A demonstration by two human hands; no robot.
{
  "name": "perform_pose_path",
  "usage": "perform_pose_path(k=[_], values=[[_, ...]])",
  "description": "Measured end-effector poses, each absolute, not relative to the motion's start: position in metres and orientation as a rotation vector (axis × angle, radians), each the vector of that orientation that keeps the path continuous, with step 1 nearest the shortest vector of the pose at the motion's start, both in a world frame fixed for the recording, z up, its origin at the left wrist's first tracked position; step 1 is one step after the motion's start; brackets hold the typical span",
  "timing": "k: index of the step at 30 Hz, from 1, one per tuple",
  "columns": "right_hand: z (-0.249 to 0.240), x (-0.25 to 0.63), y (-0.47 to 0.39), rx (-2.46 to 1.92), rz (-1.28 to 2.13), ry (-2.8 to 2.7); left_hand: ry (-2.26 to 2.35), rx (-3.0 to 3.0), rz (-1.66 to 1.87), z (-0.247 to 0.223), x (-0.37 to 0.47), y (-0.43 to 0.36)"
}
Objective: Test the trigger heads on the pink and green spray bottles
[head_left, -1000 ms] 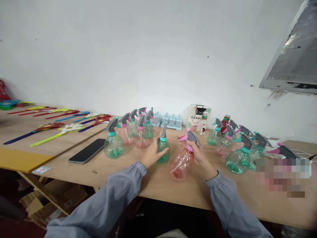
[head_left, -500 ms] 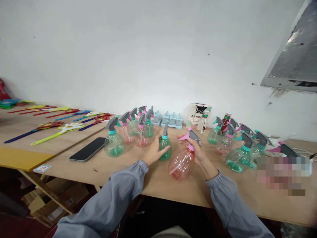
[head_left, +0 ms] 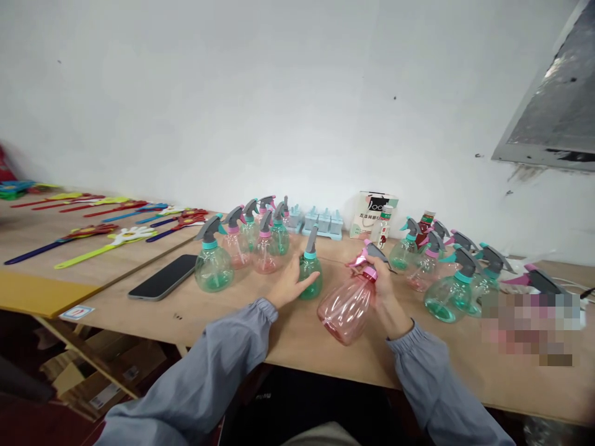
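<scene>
My right hand (head_left: 382,290) is closed round the neck and trigger head of a clear pink spray bottle (head_left: 346,308), which leans with its base toward the lower left. Round the side of a green spray bottle (head_left: 310,267) curls my left hand (head_left: 290,279), its thumb lying across the front and its other fingers partly hidden. That green bottle stands upright on the wooden table (head_left: 297,347). Left of it, several pink and green spray bottles stand in a cluster, with one green bottle (head_left: 214,266) at the front. More spray bottles stand to the right, among them a large green one (head_left: 447,294).
A phone (head_left: 163,277) lies left of the bottles. Plastic hand clappers (head_left: 127,235) cover the far left of the tabletop. Light-blue moulds (head_left: 324,223), a printed box (head_left: 369,217) and a small glass bottle (head_left: 383,229) stand near the wall. A blurred patch (head_left: 530,328) hides the right side.
The pink spray bottle has tilted further, its head swinging right and its base rising a little toward me, with my right hand turning along. My left hand stays on the green bottle.
</scene>
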State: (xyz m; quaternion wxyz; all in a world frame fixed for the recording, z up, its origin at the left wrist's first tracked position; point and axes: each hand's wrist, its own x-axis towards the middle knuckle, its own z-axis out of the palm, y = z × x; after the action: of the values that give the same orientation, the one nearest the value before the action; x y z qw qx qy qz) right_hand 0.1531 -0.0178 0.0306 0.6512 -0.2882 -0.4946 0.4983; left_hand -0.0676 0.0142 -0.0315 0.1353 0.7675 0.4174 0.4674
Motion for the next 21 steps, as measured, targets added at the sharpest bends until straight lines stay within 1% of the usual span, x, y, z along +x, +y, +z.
perform_pose_path(k=[3, 8, 13, 19, 21], values=[[0.032, 0.155, -0.018, -0.706, 1.233, -1.107, 1.223, 2.212, 1.350, -0.032, -0.068, 0.014], [0.031, 0.155, -0.021, -0.708, 1.111, -1.081, 1.219, 2.213, 1.352, -0.033, -0.068, 0.015], [0.030, 0.155, -0.023, -0.759, 1.169, -1.174, 1.202, 2.225, 1.361, -0.033, -0.068, 0.015], [0.033, 0.161, -0.036, -0.752, 0.807, -1.263, 1.201, 2.224, 1.326, -0.030, -0.068, 0.013], [0.031, 0.173, -0.041, -0.772, 0.751, -1.253, 1.199, 2.222, 1.319, -0.029, -0.068, 0.012]])
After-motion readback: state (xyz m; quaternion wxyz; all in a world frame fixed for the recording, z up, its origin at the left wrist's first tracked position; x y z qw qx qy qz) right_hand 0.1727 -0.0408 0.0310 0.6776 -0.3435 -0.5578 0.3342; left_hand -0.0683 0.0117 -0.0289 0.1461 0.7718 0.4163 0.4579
